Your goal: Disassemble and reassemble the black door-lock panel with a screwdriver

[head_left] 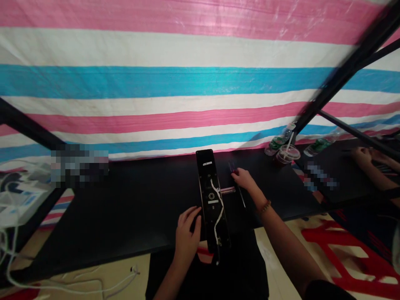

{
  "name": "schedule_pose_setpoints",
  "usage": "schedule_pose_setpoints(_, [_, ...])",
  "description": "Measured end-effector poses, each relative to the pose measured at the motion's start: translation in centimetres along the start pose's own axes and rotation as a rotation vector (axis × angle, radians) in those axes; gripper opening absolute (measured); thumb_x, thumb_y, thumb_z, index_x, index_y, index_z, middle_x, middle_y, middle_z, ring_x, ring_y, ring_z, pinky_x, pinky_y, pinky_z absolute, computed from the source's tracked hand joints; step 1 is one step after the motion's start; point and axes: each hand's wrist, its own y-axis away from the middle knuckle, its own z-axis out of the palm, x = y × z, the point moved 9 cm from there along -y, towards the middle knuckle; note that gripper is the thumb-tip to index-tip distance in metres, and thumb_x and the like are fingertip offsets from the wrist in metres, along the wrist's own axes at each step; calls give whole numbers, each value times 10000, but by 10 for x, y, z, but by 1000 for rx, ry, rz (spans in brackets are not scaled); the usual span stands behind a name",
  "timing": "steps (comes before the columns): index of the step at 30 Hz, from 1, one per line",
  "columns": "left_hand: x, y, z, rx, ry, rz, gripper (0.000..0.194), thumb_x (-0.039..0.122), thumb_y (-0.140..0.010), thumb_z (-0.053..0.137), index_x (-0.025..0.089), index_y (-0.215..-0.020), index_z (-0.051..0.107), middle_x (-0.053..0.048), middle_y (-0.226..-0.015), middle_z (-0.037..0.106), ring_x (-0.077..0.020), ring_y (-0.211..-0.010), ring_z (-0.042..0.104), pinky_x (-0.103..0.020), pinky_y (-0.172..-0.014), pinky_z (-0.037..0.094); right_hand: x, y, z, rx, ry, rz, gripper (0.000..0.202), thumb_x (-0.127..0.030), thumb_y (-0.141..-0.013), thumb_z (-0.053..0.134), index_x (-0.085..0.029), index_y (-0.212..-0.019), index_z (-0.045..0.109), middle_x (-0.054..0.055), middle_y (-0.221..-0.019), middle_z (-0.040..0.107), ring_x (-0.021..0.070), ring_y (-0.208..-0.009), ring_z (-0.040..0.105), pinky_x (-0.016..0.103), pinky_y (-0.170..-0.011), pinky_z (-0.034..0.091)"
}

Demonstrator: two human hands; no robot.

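Note:
A long black smart door lock panel (206, 171) lies on the dark table, its back side up, reaching past the table's near edge. A white cable (220, 216) runs down its lower half, and a shiny handle (228, 190) sticks out on the right. My left hand (187, 233) rests by the panel's left edge, fingers stretched out; whether the fingertips touch it I cannot tell. To the right of the panel, my right hand (245, 180) is closed on a screwdriver (242, 198) with a see-through handle, its metal shaft pointing toward me.
Two plastic bottles (278, 142) (319, 146) and a lidded cup with a straw (287, 154) stand at the back right. Another person's hands (362, 157) are at the neighbouring table. White devices and cables (29, 200) hang at left. A red stool (340, 258) stands at lower right.

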Motion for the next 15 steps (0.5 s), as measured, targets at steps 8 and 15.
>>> schedule_pose_setpoints(8, [-49, -34, -64, 43, -344, -33, 327, 379, -895, 550, 188, -1048, 767, -107, -1028, 720, -308, -1010, 593, -492, -963, 481, 26, 74, -53, 333, -831, -27, 474, -517, -890, 618, -165, -1200, 545, -27, -694, 618, 121, -497, 506, 252, -495, 393])
schedule_pose_setpoints(15, [-48, -53, -43, -94, -445, -61, 262, 314, -901, 545, 195, -975, 767, -108, -989, 722, -309, -976, 605, -472, -926, 473, 12, 130, -64, 362, -1324, -40, 317, -375, -822, 764, -181, -1052, 663, 64, -871, 748, 116, -595, 604, 278, -589, 496])
